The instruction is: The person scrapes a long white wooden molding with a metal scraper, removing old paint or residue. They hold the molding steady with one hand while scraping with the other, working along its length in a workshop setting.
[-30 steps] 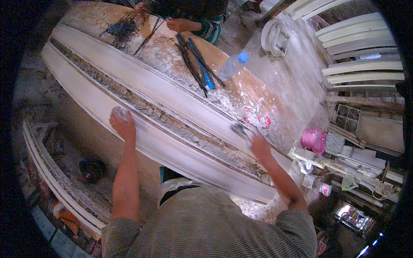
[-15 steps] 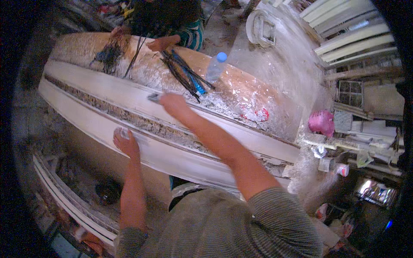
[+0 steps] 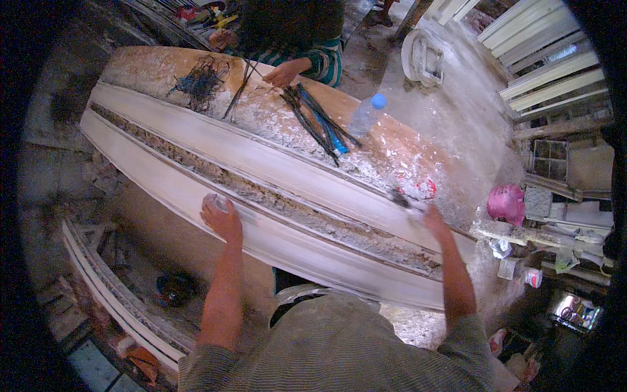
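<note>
Near side first. Left hand [image 3: 223, 219] sits on the near long, white, moulded strip [image 3: 294, 243], left of its mid-length. Fingers curled part-way around a small pale lump [image 3: 222, 204]; what it is, can't tell.

Strip's long axis runs upper left to lower right, slantwise across the body. Beyond it, a rough grey-brown crusted channel [image 3: 251, 194], then the far long, white, moulded strip [image 3: 307, 168], lying roughly parallel.

Right hand [image 3: 434, 221] is at the far strip, toward its right end, so it's the nearer hand to that one. Fingers look closed on a flat, dark-grey tool [image 3: 400, 198], but motion blur hides the exact grip. Tool points up-left from the fingers, near the strip's far edge; contact or not, can't tell. Most of the far strip's length lies to the left of that hand.

Past that: tan board [image 3: 434, 155] strewn with white flakes, clear plastic bottle with blue cap [image 3: 367, 117], bundle of thin black and blue lengths [image 3: 317, 121], then a co-worker's hand [image 3: 288, 72] just beyond the bundle.
</note>
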The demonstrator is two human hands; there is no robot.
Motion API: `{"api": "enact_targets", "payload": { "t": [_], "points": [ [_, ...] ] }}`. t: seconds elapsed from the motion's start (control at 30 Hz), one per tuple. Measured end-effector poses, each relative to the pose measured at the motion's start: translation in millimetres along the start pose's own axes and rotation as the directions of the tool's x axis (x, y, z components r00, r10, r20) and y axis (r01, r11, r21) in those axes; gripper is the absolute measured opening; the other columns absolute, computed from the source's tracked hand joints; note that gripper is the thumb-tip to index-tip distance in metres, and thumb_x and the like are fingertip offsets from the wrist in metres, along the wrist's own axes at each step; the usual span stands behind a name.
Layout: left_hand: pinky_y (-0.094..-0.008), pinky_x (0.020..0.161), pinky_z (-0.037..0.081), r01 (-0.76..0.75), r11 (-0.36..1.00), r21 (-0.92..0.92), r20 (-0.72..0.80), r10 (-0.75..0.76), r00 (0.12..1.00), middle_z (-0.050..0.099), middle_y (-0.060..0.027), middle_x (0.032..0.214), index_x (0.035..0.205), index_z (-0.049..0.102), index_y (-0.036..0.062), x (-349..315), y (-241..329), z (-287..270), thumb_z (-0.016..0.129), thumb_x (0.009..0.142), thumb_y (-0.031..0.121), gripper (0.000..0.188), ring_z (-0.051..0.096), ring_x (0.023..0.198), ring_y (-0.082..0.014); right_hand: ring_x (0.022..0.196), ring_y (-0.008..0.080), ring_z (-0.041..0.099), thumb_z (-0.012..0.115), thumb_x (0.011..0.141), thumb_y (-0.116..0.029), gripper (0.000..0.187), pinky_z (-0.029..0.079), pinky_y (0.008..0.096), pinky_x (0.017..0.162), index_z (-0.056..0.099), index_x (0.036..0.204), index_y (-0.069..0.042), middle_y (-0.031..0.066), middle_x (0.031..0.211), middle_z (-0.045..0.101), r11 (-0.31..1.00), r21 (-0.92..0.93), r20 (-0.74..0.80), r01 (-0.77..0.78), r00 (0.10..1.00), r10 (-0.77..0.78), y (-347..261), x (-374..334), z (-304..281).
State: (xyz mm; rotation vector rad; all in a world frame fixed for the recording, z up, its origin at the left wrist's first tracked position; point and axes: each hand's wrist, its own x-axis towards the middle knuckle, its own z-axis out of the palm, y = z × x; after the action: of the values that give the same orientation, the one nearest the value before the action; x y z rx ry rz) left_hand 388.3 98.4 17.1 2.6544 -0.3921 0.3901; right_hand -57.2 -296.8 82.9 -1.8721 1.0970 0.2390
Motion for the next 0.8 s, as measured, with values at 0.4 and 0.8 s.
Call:
{"api": "enact_targets", "payload": {
  "t": [0.4, 0.8],
  "points": [
    [-0.059, 0.118, 0.015, 0.052, 0.995, -0.079, 0.138, -0.041, 0.99, 0.051, -0.0136, 0.139, 0.126, 0.054, 0.0061, 2, -2, -5, 0.071, 0.083, 0.027, 0.051, 0.042, 0.135, -0.0333, 0.093, 0.0448, 0.066, 0.068, 0.075, -0.022, 0.035, 0.053, 0.051, 0.085, 0.068, 0.093, 0.007, 0.0281, 0.093, 0.069, 0.982, -0.126, -0.259, 0.143, 0.951, -0.171, -285, 176, 228],
    [-0.0443, 0.107, 0.036, 0.181, 0.81, -0.558, 0.132, -0.129, 0.983, 0.052, -0.0176, 0.127, 0.122, 0.052, 0.0004, 29, -246, -33, 0.063, 0.093, 0.016, 0.035, 0.049, 0.119, -0.0325, 0.101, 0.0386, 0.062, 0.069, 0.075, -0.017, 0.042, 0.051, 0.0492, 0.087, 0.058, 0.114, -0.004, 0.0192, 0.104, 0.063, 0.619, -0.783, -0.138, 0.059, 0.954, -0.266, -237, 115, 197]
  ]
}}
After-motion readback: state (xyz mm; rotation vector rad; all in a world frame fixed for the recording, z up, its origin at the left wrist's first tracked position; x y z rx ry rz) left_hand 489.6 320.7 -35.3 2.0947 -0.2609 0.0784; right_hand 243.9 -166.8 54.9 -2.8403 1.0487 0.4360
